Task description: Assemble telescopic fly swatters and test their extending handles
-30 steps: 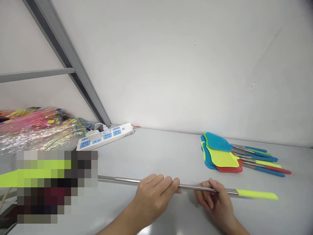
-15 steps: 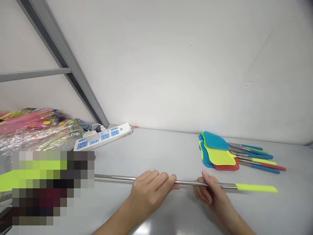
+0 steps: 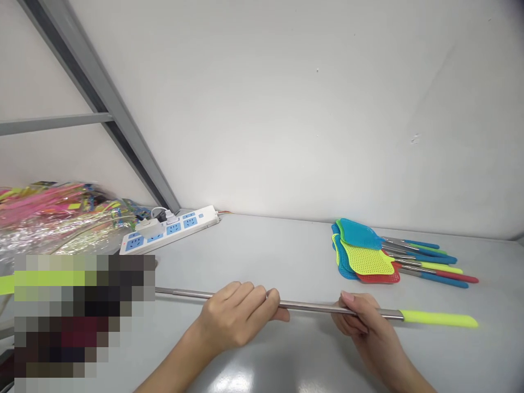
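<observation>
Stretched across the table is a telescopic fly swatter (image 3: 311, 306) with a metal rod and a yellow-green grip at its right end. My left hand (image 3: 241, 314) is wrapped over the rod, left of centre. Nearer the grip, my right hand (image 3: 364, 319) has its fingers closed round the rod with the thumb on top. The rod's left end runs behind a pixelated patch, with a flat yellow-green part beyond it; what joins them is hidden. Behind my right hand lies a pile of fly swatters (image 3: 368, 256) with blue, yellow, green and red heads, their handles pointing right.
A white power strip (image 3: 170, 232) with plugs in it lies at the back left. Next to it are plastic-wrapped colourful goods (image 3: 61, 218). A grey metal frame (image 3: 118, 131) slants down to the grey table (image 3: 262, 245), which meets a pale wall (image 3: 307, 109).
My left hand has shifted left and my right hand slightly right, so they are farther apart. The yellow-green grip has moved a little right.
</observation>
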